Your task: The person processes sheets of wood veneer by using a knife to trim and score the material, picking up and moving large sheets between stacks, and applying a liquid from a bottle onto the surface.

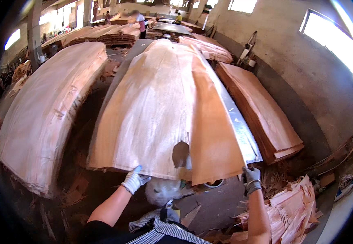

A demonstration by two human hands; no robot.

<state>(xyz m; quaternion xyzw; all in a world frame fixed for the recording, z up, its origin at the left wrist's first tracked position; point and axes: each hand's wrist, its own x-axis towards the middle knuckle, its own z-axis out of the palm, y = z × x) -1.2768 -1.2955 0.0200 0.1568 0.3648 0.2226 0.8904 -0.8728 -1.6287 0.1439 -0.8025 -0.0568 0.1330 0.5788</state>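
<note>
A long pale wood veneer sheet point(152, 110) covers most of the table in front of me. A narrower orange-tan veneer strip point(213, 134) lies along its right side. My left hand point(133, 181), in a whitish work glove, grips the near edge of the pale sheet, some fingers hidden by it. At the strip's near right corner, my gloved right hand point(252, 179) closes on the edge. A dark hole point(180, 154) shows in the pale sheet close to the strip. Under the sheets, the table's grey metal top point(243, 138) shows on the right.
Tall veneer stacks stand left point(42, 110) and right point(262, 110) of the table. Broken veneer scraps point(292, 209) pile up near my right arm. A whitish bundle point(162, 191) sits below the near edge. People point(140, 23) are among farther stacks at the back.
</note>
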